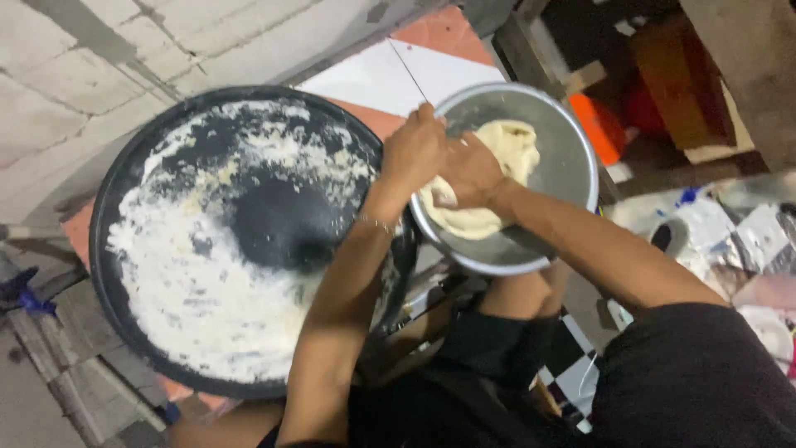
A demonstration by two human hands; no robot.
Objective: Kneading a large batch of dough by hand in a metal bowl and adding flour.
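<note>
Most of the dough (pixel 489 178) already sits in the metal bowl (pixel 572 158) under my hands — my right hand (pixel 471 170) closed on it, my left hand (pixel 414 149) curled at the rim — while floury scraps remain in the black pan (pixel 124 191) to their left.

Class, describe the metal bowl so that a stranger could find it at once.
Start at the big black pan smeared with white batter. Just right of it sits the round metal bowl, holding pale dough under both hands. It alone is shiny silver.
</note>
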